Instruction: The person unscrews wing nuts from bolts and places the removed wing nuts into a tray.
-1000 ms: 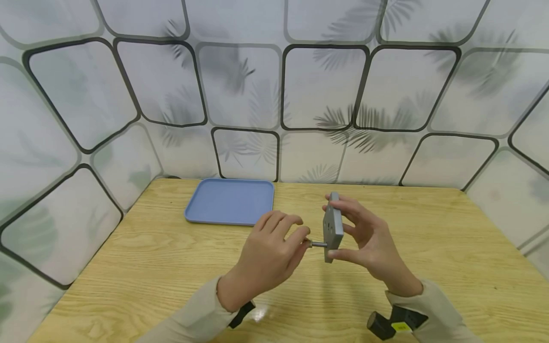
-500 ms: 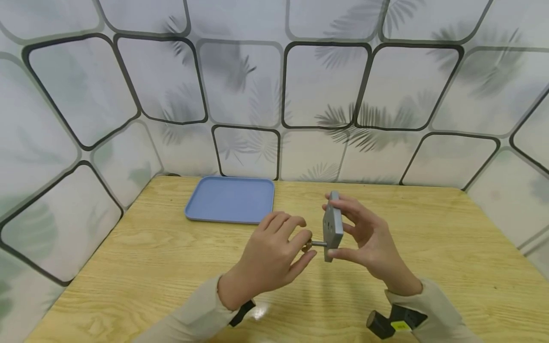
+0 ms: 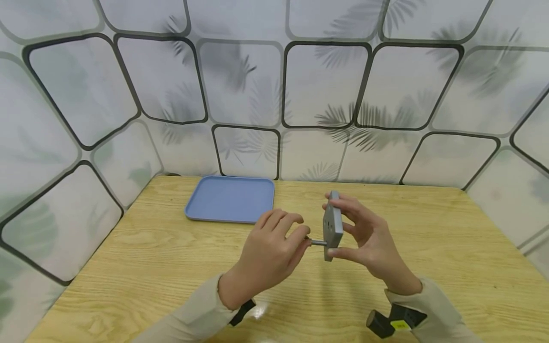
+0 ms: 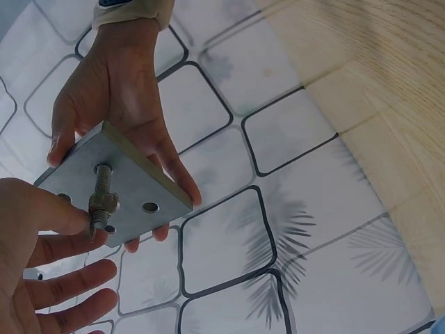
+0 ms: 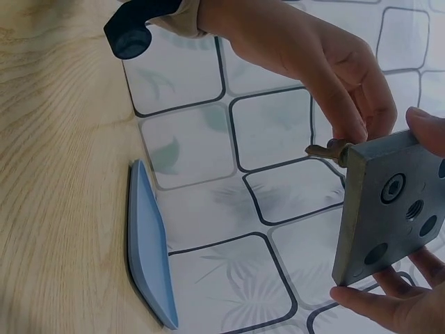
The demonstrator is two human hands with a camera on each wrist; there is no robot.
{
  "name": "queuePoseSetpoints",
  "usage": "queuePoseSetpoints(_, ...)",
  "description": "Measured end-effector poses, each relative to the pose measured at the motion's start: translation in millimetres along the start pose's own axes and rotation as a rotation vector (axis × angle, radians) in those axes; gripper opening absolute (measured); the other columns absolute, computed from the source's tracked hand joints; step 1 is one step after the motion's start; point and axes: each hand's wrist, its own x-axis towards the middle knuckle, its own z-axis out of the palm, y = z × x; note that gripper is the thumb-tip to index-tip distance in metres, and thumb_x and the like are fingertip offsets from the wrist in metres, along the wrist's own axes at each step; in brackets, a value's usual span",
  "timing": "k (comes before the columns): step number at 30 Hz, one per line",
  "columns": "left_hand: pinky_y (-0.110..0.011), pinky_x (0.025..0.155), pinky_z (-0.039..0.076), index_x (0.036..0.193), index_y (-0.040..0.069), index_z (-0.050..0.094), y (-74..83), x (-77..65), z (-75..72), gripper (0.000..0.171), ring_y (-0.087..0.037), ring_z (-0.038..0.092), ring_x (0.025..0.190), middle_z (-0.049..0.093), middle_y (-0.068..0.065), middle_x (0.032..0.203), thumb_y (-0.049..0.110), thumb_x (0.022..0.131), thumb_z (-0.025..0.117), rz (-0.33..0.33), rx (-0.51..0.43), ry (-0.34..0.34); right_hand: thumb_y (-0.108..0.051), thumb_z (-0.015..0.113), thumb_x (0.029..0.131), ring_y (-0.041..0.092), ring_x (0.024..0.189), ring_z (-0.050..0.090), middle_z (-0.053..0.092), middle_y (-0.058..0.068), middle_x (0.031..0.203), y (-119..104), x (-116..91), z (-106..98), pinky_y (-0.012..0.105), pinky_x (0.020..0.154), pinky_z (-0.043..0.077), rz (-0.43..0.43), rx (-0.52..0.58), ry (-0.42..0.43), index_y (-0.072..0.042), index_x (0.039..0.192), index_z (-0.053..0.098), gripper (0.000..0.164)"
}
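My right hand holds a grey metal plate upright by its edges, thumb below and fingers at the top. Several holes pierce the plate, and a socket-head screw sits in its face in the right wrist view. From the other face sticks a threaded bolt, pointing towards my left hand. On the bolt is a brass-coloured wing nut, one wing showing in the right wrist view. My left thumb and index finger pinch this nut; the other left fingers are spread loosely.
A blue tray lies at the back left of the wooden table. Patterned panels stand behind the table and at both sides. Black cameras are strapped at the wrists.
Half a second ago the left thumb was lifted off the wing nut; now it has closed back onto it. The right hand and plate have stayed in place.
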Motion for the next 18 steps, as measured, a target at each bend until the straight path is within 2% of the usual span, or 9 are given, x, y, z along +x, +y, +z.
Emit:
queuePoseSetpoints(4, -0.032, 0.084, 0.05, 0.089, 0.016, 0.067, -0.7, 0.7, 0.1, 0.013, -0.016, 0.058, 0.084, 0.065, 0.0, 0.094, 0.025, 0.081, 0.073, 0.001, 0.004, 0.038, 0.01, 0.076, 0.068, 0.013, 0.127, 0.049, 0.044, 0.007, 0.144, -0.8, 0.2, 0.3, 0.031, 0.096, 0.049, 0.001, -0.001, 0.0, 0.011, 0.131, 0.042, 0.071)
queuePoseSetpoints(10, -0.03, 0.083, 0.05, 0.081, 0.015, 0.063, -0.5, 1.7, 0.6, 0.016, -0.016, 0.059, 0.081, 0.064, -0.001, 0.091, 0.025, 0.077, 0.075, 0.078, -0.018, 0.073, 0.011, 0.075, 0.068, 0.014, 0.127, 0.049, 0.043, 0.01, 0.145, -1.2, 0.2, 0.3, 0.031, 0.096, 0.049, 0.001, 0.008, 0.0, 0.012, 0.132, 0.041, 0.072)
queuePoseSetpoints(18, -0.032, 0.086, 0.048, 0.086, 0.019, 0.065, -1.0, -1.1, 0.0, 0.023, -0.016, 0.057, 0.087, 0.063, 0.0, 0.096, 0.041, 0.082, 0.067, 0.055, -0.012, -0.077, 0.012, 0.075, 0.068, 0.014, 0.127, 0.049, 0.044, 0.006, 0.144, -1.4, 0.7, 0.3, 0.031, 0.097, 0.048, 0.004, 0.009, 0.0, 0.011, 0.132, 0.041, 0.072)
